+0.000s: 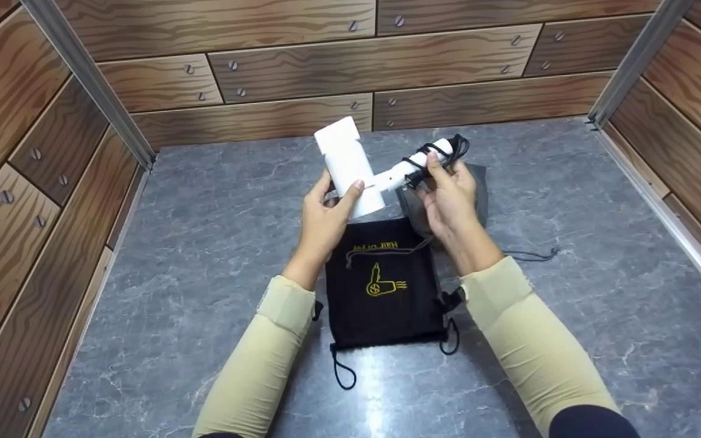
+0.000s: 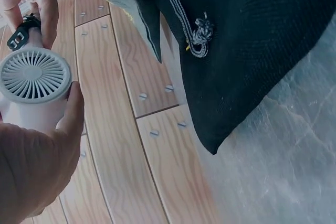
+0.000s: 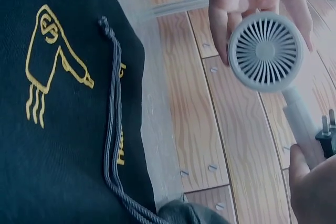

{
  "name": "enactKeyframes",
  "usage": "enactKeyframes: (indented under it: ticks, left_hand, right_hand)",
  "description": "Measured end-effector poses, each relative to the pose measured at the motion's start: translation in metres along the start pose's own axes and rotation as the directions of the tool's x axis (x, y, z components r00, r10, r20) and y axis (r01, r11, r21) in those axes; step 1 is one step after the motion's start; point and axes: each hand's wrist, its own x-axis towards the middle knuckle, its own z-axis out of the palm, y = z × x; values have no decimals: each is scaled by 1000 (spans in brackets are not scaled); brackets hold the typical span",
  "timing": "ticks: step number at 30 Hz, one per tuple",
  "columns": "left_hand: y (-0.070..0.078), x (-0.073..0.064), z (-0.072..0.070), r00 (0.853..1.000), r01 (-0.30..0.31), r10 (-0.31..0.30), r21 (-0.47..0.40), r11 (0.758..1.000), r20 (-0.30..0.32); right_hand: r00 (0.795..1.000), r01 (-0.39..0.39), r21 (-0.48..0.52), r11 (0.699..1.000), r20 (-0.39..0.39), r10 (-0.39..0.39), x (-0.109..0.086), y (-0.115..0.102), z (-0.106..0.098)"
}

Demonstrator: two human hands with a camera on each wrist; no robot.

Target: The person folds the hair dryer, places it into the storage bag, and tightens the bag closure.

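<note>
A white hair dryer [image 1: 345,163] is held up in both hands above the floor. My left hand [image 1: 323,216] grips its barrel near the rear end, thumb on top. My right hand [image 1: 457,201] holds the handle, around which a black cord [image 1: 461,146] is wound. The round slotted grille [image 2: 34,74] at the barrel's end shows in the left wrist view. In the right wrist view, a black two-pin plug [image 3: 328,137] sits against the handle by my right thumb. Below the hands lies a black drawstring bag [image 1: 381,316] with a yellow hair dryer picture.
Behind my right hand is a grey cloth pouch [image 1: 480,188], its cord [image 1: 530,255] trailing right on the grey marbled floor [image 1: 216,219]. Black cord loops [image 1: 343,371] stick out from the bag's near corners. Wood-patterned walls [image 1: 302,67] stand at the back and both sides.
</note>
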Motion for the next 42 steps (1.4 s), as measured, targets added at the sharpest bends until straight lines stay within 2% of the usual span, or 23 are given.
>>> enactKeyframes:
  ticks: [5,8,13,17,25,28,31,33,36,39,42]
  left_hand:
    - [-1,-3,-3,1000,2,-6,132,991,31]
    - [-1,-4,-5,999,16,-21,180,984,29]
    - [-1,-4,-8,999,35,-40,197,980,18]
    - [-5,-3,-6,999,15,-23,190,982,37]
    - [-3,-3,-7,983,-48,2,249,967,181]
    - [0,-3,-9,980,-71,15,275,959,201]
    - [1,-4,-10,971,-69,4,265,962,239]
    - [0,-5,-8,961,-59,-13,250,966,276]
    - [-2,-7,-3,945,-71,-21,268,961,326]
    - [-5,-7,-1,934,-92,-22,299,950,357]
    - [-6,-7,-1,930,-92,-24,295,951,367]
  right_hand:
    - [998,-33,-46,998,61,36,1,-2,-7]
    - [995,-49,-76,996,80,55,0,-2,-12]
    - [992,-62,-119,991,105,74,-1,-1,-18]
    - [988,-38,-143,989,143,58,0,-4,-22]
    - [966,-33,-290,956,237,105,-4,-10,-26]
    - [958,-28,-282,959,265,106,-4,-13,-27]
    - [948,-40,-302,953,290,132,-3,-18,-30]
    - [934,-50,-368,929,312,174,-2,-23,-33]
    - [911,-53,-506,861,328,249,-2,-27,-35]
    - [893,-46,-593,804,335,299,-4,-28,-37]
    - [900,-45,-601,798,323,294,-4,-27,-38]
